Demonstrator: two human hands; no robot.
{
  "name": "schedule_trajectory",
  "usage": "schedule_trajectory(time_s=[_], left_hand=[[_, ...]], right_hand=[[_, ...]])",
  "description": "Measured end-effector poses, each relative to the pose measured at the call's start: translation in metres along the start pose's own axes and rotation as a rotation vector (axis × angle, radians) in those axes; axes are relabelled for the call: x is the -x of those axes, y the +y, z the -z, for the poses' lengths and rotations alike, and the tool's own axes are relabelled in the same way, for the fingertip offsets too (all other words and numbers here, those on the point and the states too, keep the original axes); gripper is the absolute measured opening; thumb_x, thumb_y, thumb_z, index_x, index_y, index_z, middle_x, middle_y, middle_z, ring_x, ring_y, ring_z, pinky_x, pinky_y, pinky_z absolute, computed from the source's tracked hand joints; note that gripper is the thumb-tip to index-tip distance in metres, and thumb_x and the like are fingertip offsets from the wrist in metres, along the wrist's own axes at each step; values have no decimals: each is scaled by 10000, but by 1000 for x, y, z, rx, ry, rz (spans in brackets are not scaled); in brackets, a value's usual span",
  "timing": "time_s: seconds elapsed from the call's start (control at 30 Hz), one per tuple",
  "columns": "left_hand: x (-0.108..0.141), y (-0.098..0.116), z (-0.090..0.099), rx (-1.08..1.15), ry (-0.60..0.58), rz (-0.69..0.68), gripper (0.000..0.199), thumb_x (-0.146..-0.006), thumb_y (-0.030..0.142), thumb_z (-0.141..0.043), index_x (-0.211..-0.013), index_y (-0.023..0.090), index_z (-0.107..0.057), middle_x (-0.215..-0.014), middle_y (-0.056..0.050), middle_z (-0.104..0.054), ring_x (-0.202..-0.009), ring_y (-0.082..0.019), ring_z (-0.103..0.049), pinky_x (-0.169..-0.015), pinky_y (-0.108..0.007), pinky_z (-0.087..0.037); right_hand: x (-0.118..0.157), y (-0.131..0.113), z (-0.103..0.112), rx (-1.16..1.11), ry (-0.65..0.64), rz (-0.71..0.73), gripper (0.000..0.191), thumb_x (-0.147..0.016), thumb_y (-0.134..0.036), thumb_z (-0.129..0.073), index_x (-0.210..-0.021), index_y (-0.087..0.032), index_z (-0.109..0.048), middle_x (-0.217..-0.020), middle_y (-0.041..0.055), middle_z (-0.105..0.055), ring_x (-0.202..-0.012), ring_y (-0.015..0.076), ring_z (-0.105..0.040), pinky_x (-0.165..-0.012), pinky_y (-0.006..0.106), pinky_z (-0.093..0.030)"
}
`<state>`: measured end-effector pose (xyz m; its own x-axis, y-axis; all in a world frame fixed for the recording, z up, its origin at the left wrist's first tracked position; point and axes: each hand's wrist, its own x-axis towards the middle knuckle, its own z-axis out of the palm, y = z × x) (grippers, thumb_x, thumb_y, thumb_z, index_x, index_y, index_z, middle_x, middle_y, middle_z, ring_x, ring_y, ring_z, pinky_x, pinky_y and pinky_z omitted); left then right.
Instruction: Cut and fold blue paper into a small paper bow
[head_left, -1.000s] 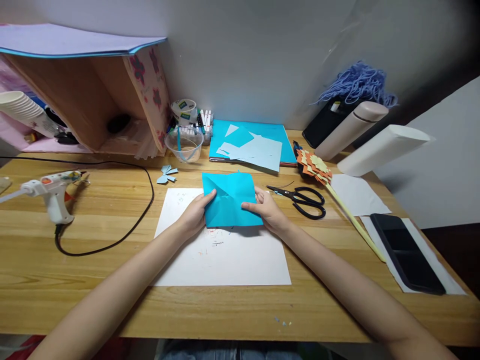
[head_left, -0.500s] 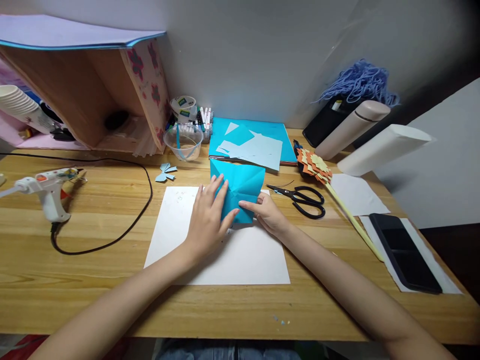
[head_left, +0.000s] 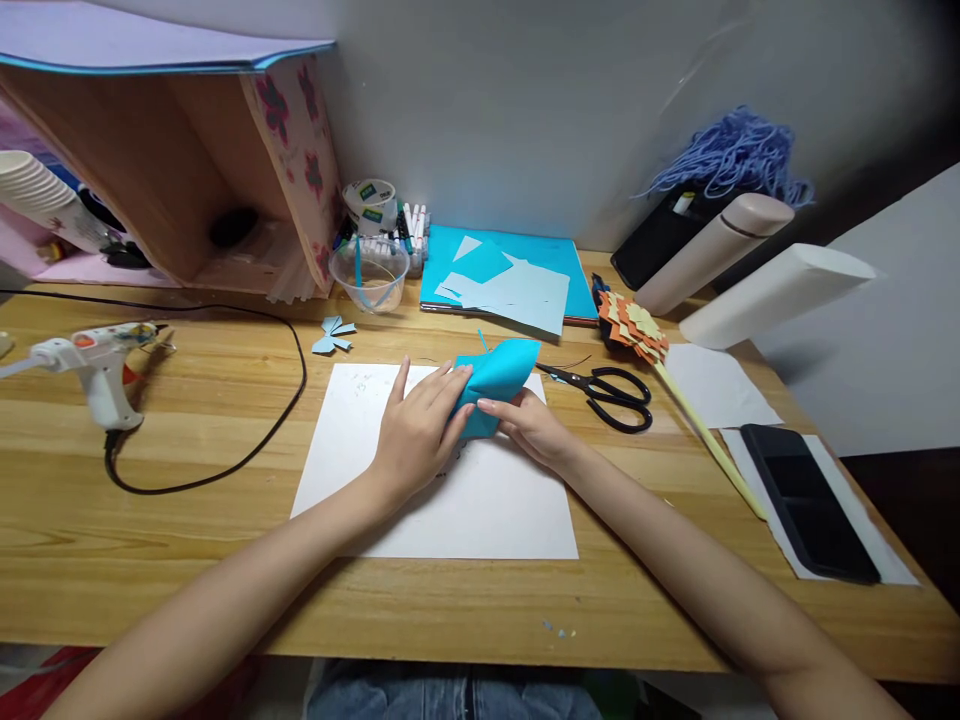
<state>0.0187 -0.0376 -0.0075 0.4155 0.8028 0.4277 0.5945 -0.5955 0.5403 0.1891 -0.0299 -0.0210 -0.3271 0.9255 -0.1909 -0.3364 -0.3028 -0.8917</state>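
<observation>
A bright blue sheet of paper (head_left: 504,370), partly folded, bulges up between my two hands above a white sheet (head_left: 480,515). My left hand (head_left: 421,425) presses on its left side, fingers extended over the paper. With thumb on top and fingers beneath, my right hand (head_left: 529,425) pinches its lower right edge. Black-handled scissors (head_left: 600,390) lie just right of my right hand. Further left is a light blue paper bow (head_left: 334,336). My palms hide part of the folded paper.
At the left lies a white glue gun (head_left: 101,370) with a looping black cord. Behind are a clear plastic cup (head_left: 369,280) and a blue folder (head_left: 450,240) bearing paper scraps. A paper flower (head_left: 632,325), a phone (head_left: 810,505) and a thermos (head_left: 716,250) occupy the right side.
The blue paper was spread nearly flat with creases showing; now its upper part is bent over into a raised curve. Both hands stay on it, and the view has tilted slightly.
</observation>
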Motion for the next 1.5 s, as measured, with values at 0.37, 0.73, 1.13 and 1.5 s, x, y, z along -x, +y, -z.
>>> schedule_trajectory(time_s=[0.37,0.73,1.13,1.5], left_hand=[[0,-2,1,40,9,24,324,-890,265,-416,-1169,235,-579,-1215,-48,-605,-1186,-215,-502,-1129,-487,9],[1,-3,0,137,-21,76,269,-866,271,-449,-1052,248,-642,-1166,-40,-634,-1168,-244,-512,-1114,-548,30],[1,-9,-2,83,47,64,197,-831,249,-493,-907,263,-675,-1158,-14,-639,-1081,-242,-559,-1108,-579,-8],[3,-7,-2,231,52,121,213,-828,244,-513,-976,284,-661,-1207,-2,-608,-1133,-242,-535,-1111,-562,15]], right_hand=[[1,11,6,60,-14,16,291,-740,-392,-663,-962,-207,-694,-963,42,-710,-889,198,-653,-841,350,-492],[1,15,8,212,38,114,324,-743,-400,-657,-992,-195,-646,-1053,49,-676,-967,201,-616,-870,346,-472],[8,16,-6,511,445,629,504,-694,-327,-706,-1081,-270,-389,-826,-10,-604,-753,145,-613,-679,283,-516],[17,16,-6,993,440,803,145,-778,-280,-643,-920,-265,-671,-811,32,-662,-742,192,-582,-709,367,-476]])
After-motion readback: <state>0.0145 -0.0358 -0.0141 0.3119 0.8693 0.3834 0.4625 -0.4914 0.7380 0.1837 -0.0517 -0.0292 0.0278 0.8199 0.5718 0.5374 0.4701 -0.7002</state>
